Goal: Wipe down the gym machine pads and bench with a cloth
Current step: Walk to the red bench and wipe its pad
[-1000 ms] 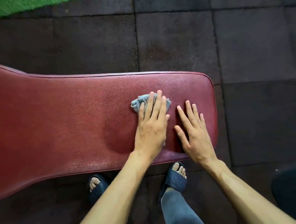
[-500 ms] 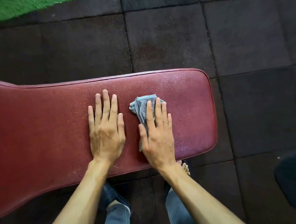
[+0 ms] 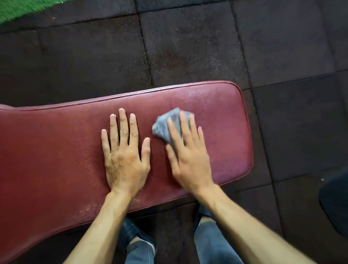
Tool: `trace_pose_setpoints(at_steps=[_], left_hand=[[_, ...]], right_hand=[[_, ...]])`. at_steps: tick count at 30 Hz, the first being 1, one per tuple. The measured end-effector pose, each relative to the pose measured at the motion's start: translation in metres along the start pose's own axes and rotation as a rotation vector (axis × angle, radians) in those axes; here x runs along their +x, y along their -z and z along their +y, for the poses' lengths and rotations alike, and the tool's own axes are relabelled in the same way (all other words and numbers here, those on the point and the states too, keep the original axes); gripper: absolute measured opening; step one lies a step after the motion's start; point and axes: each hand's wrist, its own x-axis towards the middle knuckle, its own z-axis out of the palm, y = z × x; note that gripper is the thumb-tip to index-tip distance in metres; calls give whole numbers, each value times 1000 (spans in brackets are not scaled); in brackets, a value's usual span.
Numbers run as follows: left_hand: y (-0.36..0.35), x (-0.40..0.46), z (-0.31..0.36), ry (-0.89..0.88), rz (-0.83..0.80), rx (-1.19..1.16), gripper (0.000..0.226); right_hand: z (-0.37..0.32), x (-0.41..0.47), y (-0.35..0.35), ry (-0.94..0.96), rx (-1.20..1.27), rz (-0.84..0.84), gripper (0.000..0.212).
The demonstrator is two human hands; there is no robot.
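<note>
Cloth (image 3: pixel 169 125) under flat right hand (image 3: pixel 189 158)

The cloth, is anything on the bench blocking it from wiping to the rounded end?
Nothing visible does. The right hand presses the cloth flat, and the bench surface from there to its rounded end is bare. The left hand rests on the other side.

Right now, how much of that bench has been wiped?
Done, it seems: the bench glistens with damp speckles around its rounded right end. In hand: the right hand presses the cloth flat there, blurred mid-stroke, while the left hand rests flat beside it. Left: the wide left stretch looks duller, probably unwiped. No machine pads are in view.
</note>
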Motion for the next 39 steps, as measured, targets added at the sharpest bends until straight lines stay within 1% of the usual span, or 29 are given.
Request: trace_pose_setpoints(at_steps=[2,3,4,6,7,8,9,10,11,12,14,16,18,20,23,25,27,29,31,32,34,36,39], left_hand=[[0,0,1,-1,9,-14,63],[1,1,1,5,12,-10,63],[1,0,1,9,13,-3,63],[-1,0,1,9,18,4,64],[-2,0,1,3,17,9,64],[-3,1,2,3,17,14,64],[-2,2,2,6,21,16,64],[-2,2,2,5,22,21,64],[-2,2,2,5,20,27,64],[-3,1,2,6,13,32,64],[-3,1,1,4,0,33,64],[-3,0,0,8,-6,28,64],[-3,0,0,10,-7,27,64],[-2,1,0,10,-10,19,64],[-3,1,0,7,-15,18,65],[-2,1,-1,8,-27,17,65],[-2,1,0,8,-41,10,65],[0,1,0,1,-79,7,66],[9,2,1,-3,-152,-22,65],[16,3,3,-1,-201,-53,63],[35,-1,12,-46,-308,-101,59],[58,-11,32,-164,-390,-98,57],[95,-37,75,-317,-539,-81,72]], right_hand=[[18,-45,3,80,-36,-54,56],[39,-57,7,64,-66,-50,55],[61,-60,13,-4,-90,-38,55],[95,-37,25,-233,-95,-4,58],[102,-16,28,-338,-85,36,59],[100,9,31,-403,-59,91,60],[89,33,32,-427,-22,136,60],[73,51,30,-417,12,160,60],[55,60,24,-365,28,160,59],[37,58,18,-270,18,134,59],[10,24,6,-49,-14,17,59],[17,-19,5,84,-53,-73,58],[44,-46,13,84,-116,-98,58],[61,-52,22,-8,-145,-109,61],[53,-38,22,-108,-87,-83,68],[42,-30,16,-142,-62,-31,64],[41,-28,10,-165,-2,-5,56],[47,-31,10,-130,57,12,52],[51,-37,15,-113,139,17,51],[52,-42,20,-140,204,12,51],[50,-61,33,-234,337,11,49],[39,-86,61,-352,516,16,48],[23,-131,113,-611,745,26,45]])
